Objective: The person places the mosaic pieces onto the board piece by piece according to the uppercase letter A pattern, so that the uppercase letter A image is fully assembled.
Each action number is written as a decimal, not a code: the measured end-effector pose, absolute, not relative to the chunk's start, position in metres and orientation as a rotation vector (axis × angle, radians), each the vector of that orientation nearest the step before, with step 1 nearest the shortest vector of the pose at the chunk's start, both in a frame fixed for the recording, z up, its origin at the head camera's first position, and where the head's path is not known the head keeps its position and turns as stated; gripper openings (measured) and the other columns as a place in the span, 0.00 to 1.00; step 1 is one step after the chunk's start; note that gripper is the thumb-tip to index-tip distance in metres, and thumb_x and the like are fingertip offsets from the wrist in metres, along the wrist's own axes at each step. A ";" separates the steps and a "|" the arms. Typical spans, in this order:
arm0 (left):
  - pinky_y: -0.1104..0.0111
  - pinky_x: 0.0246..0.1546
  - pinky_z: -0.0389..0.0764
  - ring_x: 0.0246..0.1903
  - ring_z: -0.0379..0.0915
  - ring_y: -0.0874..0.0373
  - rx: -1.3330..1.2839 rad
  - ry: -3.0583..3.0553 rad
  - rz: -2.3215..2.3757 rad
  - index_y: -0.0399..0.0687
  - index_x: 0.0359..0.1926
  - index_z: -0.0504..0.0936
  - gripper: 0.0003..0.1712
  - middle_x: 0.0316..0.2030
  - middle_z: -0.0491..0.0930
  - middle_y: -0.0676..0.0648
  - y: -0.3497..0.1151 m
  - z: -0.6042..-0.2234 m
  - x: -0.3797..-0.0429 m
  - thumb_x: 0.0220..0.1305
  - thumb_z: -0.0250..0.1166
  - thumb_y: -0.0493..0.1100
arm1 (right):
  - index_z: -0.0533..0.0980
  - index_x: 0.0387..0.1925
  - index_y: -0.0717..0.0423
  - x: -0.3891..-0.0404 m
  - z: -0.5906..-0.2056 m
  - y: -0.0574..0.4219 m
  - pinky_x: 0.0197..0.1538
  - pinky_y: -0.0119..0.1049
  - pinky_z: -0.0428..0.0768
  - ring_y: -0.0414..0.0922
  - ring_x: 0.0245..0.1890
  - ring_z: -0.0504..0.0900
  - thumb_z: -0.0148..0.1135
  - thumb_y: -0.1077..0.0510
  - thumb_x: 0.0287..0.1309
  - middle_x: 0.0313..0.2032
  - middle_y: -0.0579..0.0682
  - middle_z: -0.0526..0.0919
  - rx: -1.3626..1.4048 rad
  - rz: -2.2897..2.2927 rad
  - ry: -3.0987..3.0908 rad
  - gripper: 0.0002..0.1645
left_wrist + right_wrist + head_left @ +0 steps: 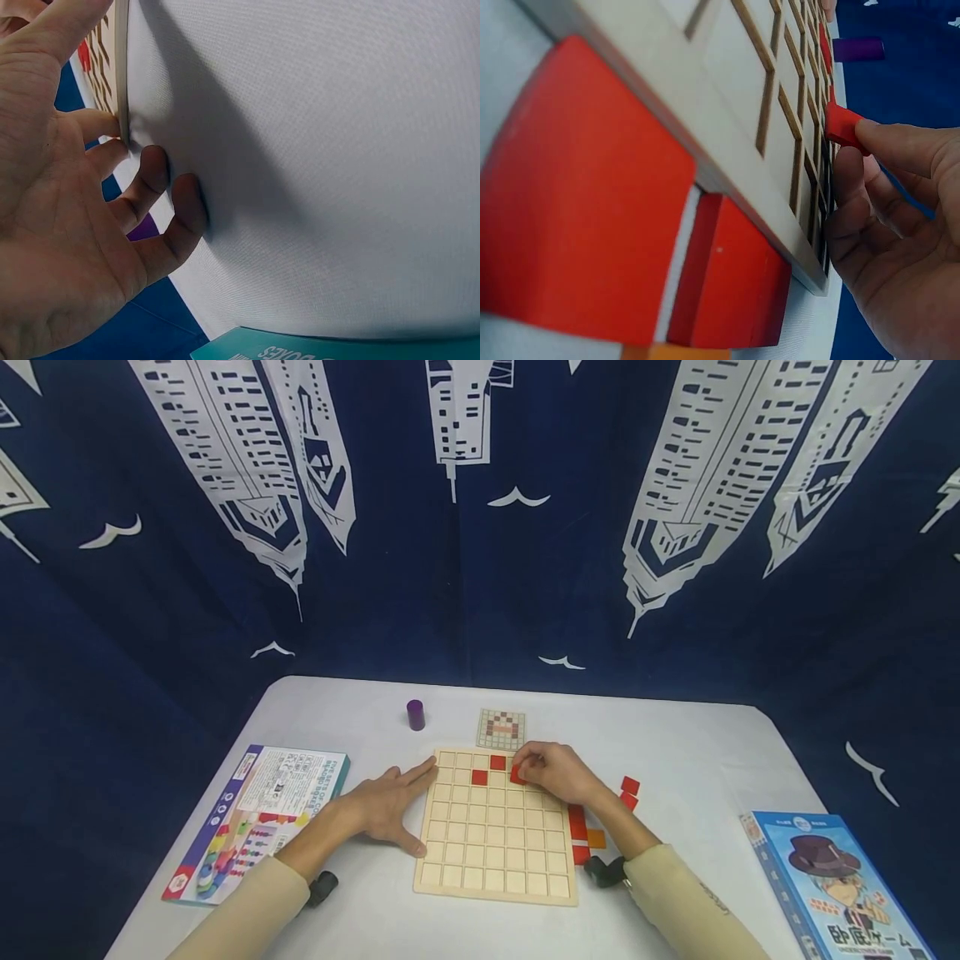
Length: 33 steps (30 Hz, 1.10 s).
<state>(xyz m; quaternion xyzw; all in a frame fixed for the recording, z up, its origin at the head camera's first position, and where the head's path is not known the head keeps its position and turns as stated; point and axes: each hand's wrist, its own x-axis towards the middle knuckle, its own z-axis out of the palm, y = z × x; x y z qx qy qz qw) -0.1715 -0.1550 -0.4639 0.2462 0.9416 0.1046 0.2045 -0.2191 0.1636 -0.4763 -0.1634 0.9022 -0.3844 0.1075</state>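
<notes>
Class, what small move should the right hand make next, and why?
Probably the right hand should lower the red tile flat into the grid board: it pinches that tile, which juts from the board's surface, while two other red tiles lie flat there and the left hand touches the board's edge.

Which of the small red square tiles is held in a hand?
The small red square tile pinched by the right hand at the far side of the wooden grid board; the other red tiles lie on the board or the white table.
</notes>
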 end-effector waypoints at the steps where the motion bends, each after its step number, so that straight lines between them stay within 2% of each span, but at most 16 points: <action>1: 0.35 0.60 0.70 0.72 0.51 0.27 0.689 2.626 0.290 0.52 0.80 0.50 0.74 0.81 0.40 0.55 -0.155 -0.464 -0.171 0.38 0.78 0.72 | 0.83 0.39 0.47 -0.219 -0.477 0.164 0.39 0.35 0.79 0.42 0.31 0.78 0.66 0.62 0.62 0.29 0.42 0.81 -0.494 -1.125 2.657 0.07; 13: 0.33 0.59 0.69 0.72 0.50 0.26 0.712 2.621 0.309 0.50 0.80 0.49 0.74 0.81 0.40 0.52 -0.156 -0.464 -0.170 0.39 0.78 0.71 | 0.83 0.36 0.46 -0.216 -0.479 0.159 0.41 0.36 0.79 0.42 0.32 0.78 0.67 0.62 0.60 0.29 0.41 0.81 -0.510 -1.099 2.658 0.07; 25: 0.35 0.58 0.71 0.71 0.53 0.26 0.706 2.621 0.310 0.50 0.80 0.50 0.75 0.81 0.40 0.53 -0.156 -0.464 -0.170 0.38 0.79 0.71 | 0.85 0.34 0.46 -0.216 -0.477 0.155 0.37 0.35 0.77 0.41 0.32 0.75 0.69 0.63 0.59 0.31 0.41 0.79 -0.531 -1.024 2.740 0.06; 33: 0.33 0.58 0.70 0.71 0.52 0.25 0.709 2.618 0.313 0.51 0.80 0.49 0.75 0.81 0.40 0.53 -0.156 -0.463 -0.170 0.38 0.79 0.71 | 0.87 0.37 0.47 -0.216 -0.478 0.156 0.42 0.36 0.79 0.41 0.35 0.77 0.70 0.61 0.59 0.35 0.40 0.83 -0.546 -0.991 2.759 0.06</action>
